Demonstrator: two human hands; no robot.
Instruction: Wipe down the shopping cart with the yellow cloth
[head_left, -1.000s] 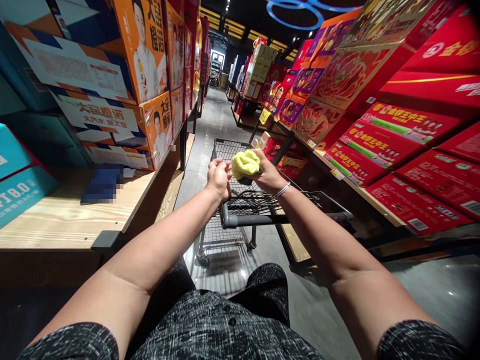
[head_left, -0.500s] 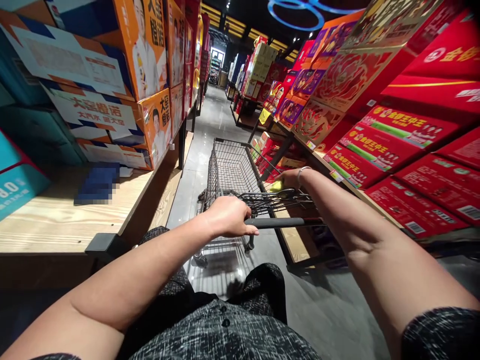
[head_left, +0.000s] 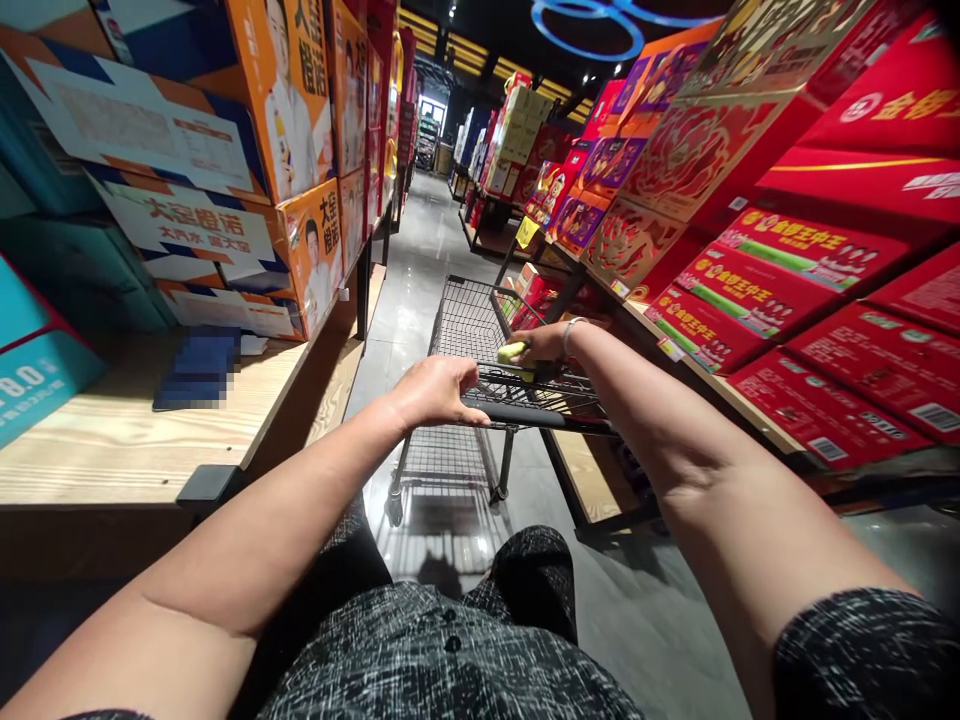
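Observation:
A dark wire shopping cart (head_left: 471, 305) stands in front of me in the aisle. My left hand (head_left: 437, 388) grips the left part of its black handle (head_left: 517, 412), thumb lying along the bar. Over the cart's near end is my right hand (head_left: 544, 345), with a bracelet at the wrist. Its fingers are closed round a bunched yellow-green thing that looks like a cloth (head_left: 513, 351), just above the wire rim. Part of the cloth is hidden by the fingers.
On my left, a wooden shelf (head_left: 97, 450) bears orange and white drink cartons (head_left: 202, 225) and a dark blue flat item (head_left: 196, 368). Red boxes (head_left: 780, 245) fill the slanting shelf on the right. A grey tiled floor (head_left: 431, 215) runs down the aisle.
My right hand has moved left over the cart with the cloth. My left hand has shifted slightly left and up with the handle, and the cart has turned a little and moved forward.

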